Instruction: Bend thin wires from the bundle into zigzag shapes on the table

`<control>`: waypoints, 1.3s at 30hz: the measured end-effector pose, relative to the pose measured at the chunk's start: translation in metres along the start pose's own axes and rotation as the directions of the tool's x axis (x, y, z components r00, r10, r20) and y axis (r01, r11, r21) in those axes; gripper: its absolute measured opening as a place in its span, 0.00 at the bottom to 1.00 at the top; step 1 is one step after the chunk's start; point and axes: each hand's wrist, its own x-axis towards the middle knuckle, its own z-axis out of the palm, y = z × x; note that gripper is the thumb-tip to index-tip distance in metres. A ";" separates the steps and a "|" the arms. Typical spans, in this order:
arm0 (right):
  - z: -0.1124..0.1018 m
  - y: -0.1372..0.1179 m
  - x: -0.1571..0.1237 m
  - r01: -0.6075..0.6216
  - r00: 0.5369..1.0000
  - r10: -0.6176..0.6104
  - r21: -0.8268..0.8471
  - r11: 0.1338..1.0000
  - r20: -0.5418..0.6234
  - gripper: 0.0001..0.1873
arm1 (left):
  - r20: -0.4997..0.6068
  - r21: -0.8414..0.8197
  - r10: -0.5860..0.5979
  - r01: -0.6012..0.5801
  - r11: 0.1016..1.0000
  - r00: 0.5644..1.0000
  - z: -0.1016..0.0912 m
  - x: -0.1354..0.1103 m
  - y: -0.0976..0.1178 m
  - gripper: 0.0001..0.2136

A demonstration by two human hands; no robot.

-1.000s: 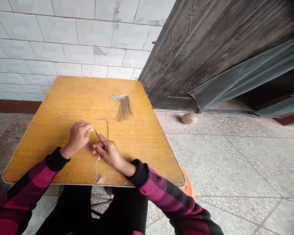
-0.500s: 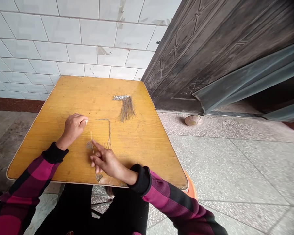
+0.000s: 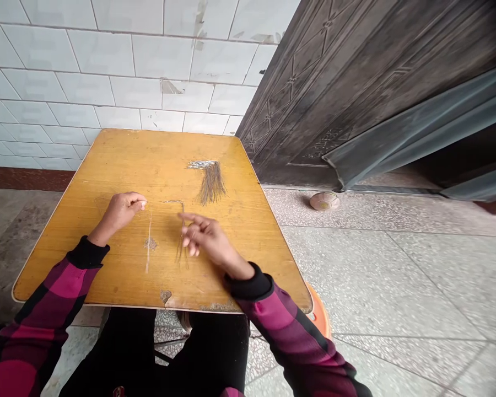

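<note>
My left hand (image 3: 122,212) rests on the yellow wooden table (image 3: 107,165), its fingers pinched on the upper end of a thin pale strand (image 3: 149,242) that lies down the tabletop toward me. My right hand (image 3: 204,237) hovers to the right of it, fingers curled at a small bent bunch of thin strands (image 3: 182,229); whether they grip it I cannot tell. Farther back lies a larger bundle of dark strands with a pale bound end (image 3: 209,179).
A white tiled wall (image 3: 107,60) stands behind the table. A dark patterned metal door (image 3: 355,94) is at the right, with a small round ball (image 3: 321,200) on the stone floor by it. An orange stool edge (image 3: 320,320) shows below my right sleeve.
My right hand moved up and right, from the single strand to the small bent bunch. The single strand now lies stretched on the table. My left hand stayed pinched.
</note>
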 end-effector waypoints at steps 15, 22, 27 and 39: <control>-0.049 0.009 0.038 0.131 0.932 -0.131 -0.025 0.991 -0.339 0.24 | 0.173 0.393 0.205 -0.259 0.882 0.963 0.075 0.036 0.013 0.08; -0.053 0.011 0.041 0.142 0.925 -0.148 -0.042 0.989 -0.351 0.23 | 0.120 0.407 0.198 -0.230 0.884 0.973 0.078 0.042 0.010 0.07; -0.053 0.013 0.041 0.144 0.926 -0.165 -0.086 0.986 -0.339 0.24 | 0.036 0.342 0.175 -0.176 0.923 0.984 0.051 0.043 0.004 0.06; -0.013 0.012 0.011 0.603 0.749 -0.521 -0.747 0.281 0.409 0.12 | 0.167 0.341 0.177 -0.225 0.913 0.970 0.029 0.009 -0.019 0.05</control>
